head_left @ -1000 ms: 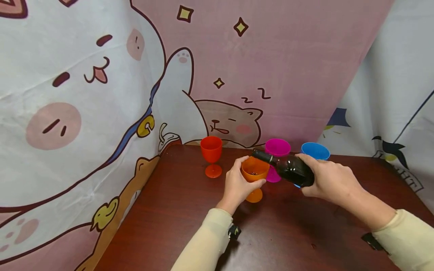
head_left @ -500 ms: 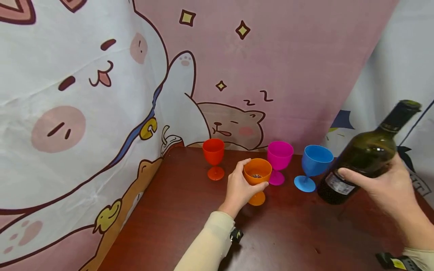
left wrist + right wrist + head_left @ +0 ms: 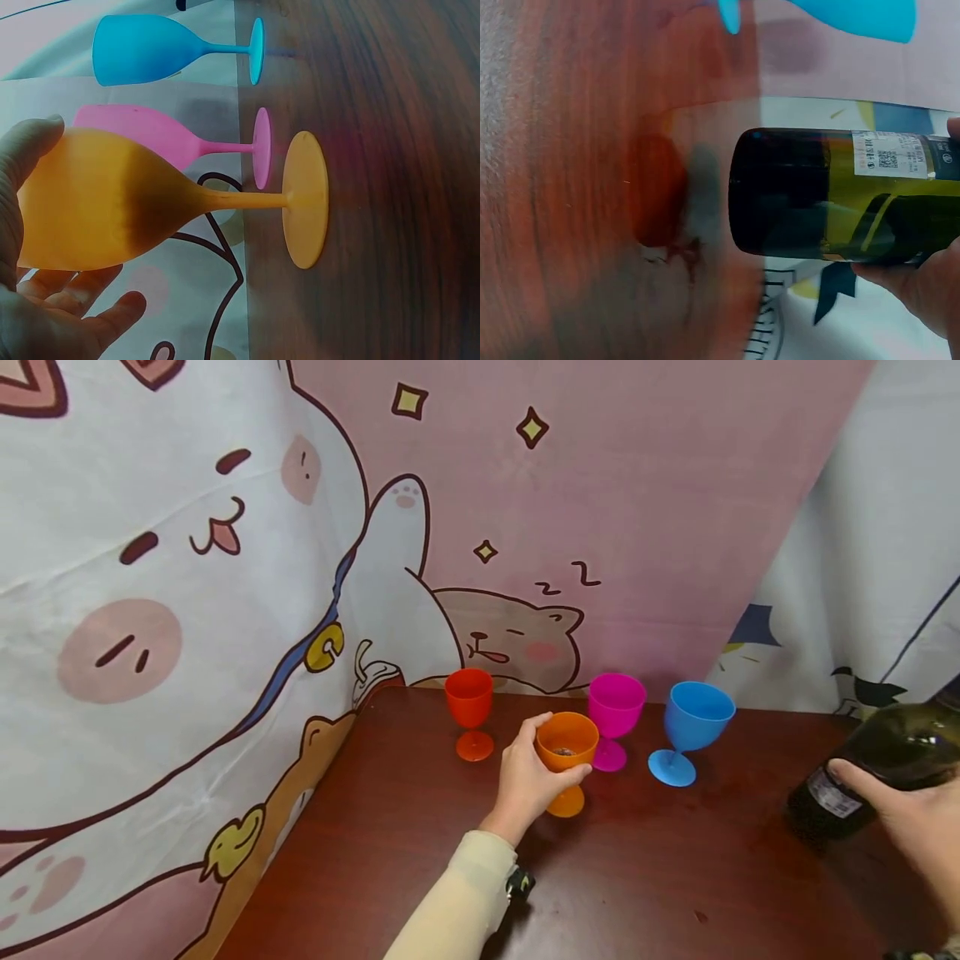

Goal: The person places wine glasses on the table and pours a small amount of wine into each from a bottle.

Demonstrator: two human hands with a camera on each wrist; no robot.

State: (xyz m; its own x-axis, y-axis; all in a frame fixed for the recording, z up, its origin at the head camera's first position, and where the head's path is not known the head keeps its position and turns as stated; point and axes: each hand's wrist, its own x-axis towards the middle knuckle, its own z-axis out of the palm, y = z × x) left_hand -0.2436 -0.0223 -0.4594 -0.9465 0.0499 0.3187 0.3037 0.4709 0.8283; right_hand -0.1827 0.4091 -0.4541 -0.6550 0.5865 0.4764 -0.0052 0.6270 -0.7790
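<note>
My left hand (image 3: 528,777) holds an orange plastic goblet (image 3: 567,741) by its bowl, thumb on the near side and fingers round the far side. Some dark contents show at the bottom of the bowl. In the left wrist view, the goblet (image 3: 112,199) has a darker band low in its bowl. At the right edge of the head view, my right hand (image 3: 918,827) grips a dark green wine bottle (image 3: 877,768), its neck tilted up and right, partly out of frame. A white label shows low on the bottle (image 3: 832,199) in the right wrist view.
A red goblet (image 3: 470,700) stands at the back left. A magenta goblet (image 3: 617,706) stands just behind the orange one, with a blue goblet (image 3: 697,718) to its right. The brown wooden table (image 3: 637,885) meets a cartoon-printed cloth (image 3: 637,527) behind.
My right hand has swung the bottle from its pouring tilt over the orange goblet away to the far right, turning its neck up. My left hand keeps holding the orange goblet in place.
</note>
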